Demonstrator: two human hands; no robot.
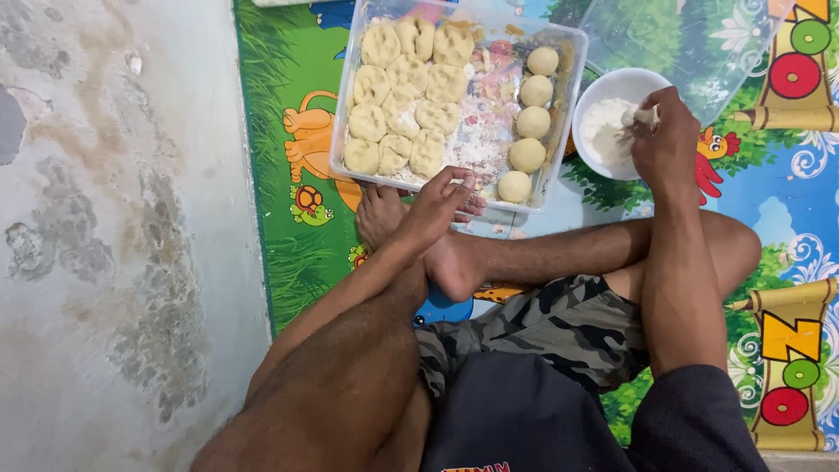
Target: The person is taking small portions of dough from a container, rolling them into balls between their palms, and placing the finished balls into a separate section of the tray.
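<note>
1. Two bare hands are at work above a colourful cartoon mat [288, 253], which covers the floor to the right of a stained, bare concrete strip [114, 236].
2. Farthest left on the mat sits a clear plastic tray [559, 96], its floor dusted with flour.
3. Eleven or so flattened dough pieces [404, 96] fill the left part of the tray, packed against each other in rough rows, each marked with finger dents.
4. Five round dough balls [531, 121] stand in a column along the tray's right wall, close together, well apart from the flattened pieces.
5. The left hand [441, 199] rests at the tray's near edge, fingers loosely curled and touching the rim; whether it pinches anything I cannot tell.
6. Beneath that hand lie the person's crossed legs and a bare foot [384, 214], just beside the tray's near wall.
7. To the right of the tray stands a white bowl [584, 100] holding flour [607, 131].
8. The right hand [666, 135] is over the bowl's right side, fingers closed on a small lump of dough [642, 114] that touches the flour.
9. A clear plastic lid [690, 44] lies tilted behind the bowl, at the top right.
</note>
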